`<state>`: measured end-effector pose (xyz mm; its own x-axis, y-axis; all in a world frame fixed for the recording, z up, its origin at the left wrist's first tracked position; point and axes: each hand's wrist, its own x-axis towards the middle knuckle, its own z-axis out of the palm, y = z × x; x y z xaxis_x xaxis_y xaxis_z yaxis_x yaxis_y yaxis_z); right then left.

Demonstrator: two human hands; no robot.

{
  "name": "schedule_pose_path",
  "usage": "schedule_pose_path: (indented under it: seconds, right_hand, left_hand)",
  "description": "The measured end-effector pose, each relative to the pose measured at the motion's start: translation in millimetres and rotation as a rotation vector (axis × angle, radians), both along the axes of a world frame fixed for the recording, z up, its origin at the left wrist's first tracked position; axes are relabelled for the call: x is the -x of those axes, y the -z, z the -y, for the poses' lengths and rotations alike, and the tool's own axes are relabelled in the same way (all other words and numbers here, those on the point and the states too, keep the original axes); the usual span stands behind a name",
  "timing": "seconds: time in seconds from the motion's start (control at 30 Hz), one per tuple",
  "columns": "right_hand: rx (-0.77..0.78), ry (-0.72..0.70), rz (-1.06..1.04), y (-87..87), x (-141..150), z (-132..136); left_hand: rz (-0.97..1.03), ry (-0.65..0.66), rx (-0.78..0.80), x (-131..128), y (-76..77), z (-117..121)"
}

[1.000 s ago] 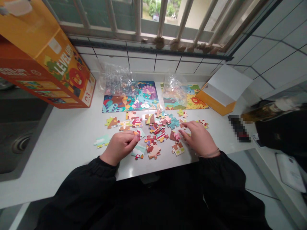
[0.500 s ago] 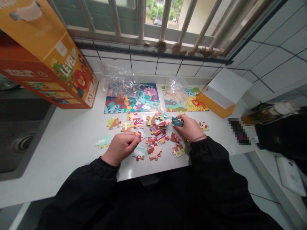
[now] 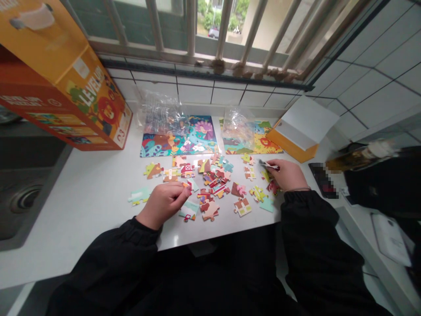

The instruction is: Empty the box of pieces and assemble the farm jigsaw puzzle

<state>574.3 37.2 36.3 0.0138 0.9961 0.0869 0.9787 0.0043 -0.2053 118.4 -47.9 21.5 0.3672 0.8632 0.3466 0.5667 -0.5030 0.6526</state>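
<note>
My left hand (image 3: 164, 202) is closed, fingertips pinching a small puzzle piece with red on it (image 3: 187, 186), mostly hidden by the fingers. To the right, my right hand (image 3: 290, 175) grips another puzzle piece (image 3: 268, 164), tilted so that its thin edge shows. Between the hands lies a loose heap of puzzle pieces (image 3: 215, 177), some overlapping. A piece with a red barn (image 3: 187, 170) is just beyond my left fingers. Under and beside my right hand rest several more pieces, among them a yellow-green one (image 3: 258, 193) and a light teal one (image 3: 266, 204).
Two picture boards (image 3: 200, 147) lie along the back wall, crumpled clear plastic bags (image 3: 164, 115) on them. A tall orange box (image 3: 98, 105) stands at left near the sink (image 3: 19, 232). An opened orange-and-white box (image 3: 296, 140), a phone (image 3: 320, 177) and a bottle (image 3: 355, 159) are at right.
My right hand has moved right with its puzzle piece, now turned edge-on, uncovering pieces that lay under the hand. My left hand keeps its grip in nearly the same place.
</note>
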Motion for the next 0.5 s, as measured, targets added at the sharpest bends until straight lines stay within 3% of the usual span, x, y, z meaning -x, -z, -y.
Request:
schedule_pose_path:
  seconds: [0.07, 0.17, 0.4, 0.5]
  right_hand:
    - [0.019, -0.129, -0.051, 0.3, -6, 1]
    - [-0.028, -0.150, -0.096, -0.9, -12, 5]
    - [-0.160, 0.184, -0.133, -4.8, -25, 5]
    - [-0.219, 0.211, 0.003, -3.3, -30, -3]
  left_hand:
    - [-0.002, -0.003, 0.006, 0, -0.1, 0]
    - [0.001, -0.005, 0.008, 0, -0.6, 0]
    - [-0.001, -0.001, 0.000, 0, -0.1, -1]
    - [-0.001, 0.003, -0.003, 0, 0.8, -1]
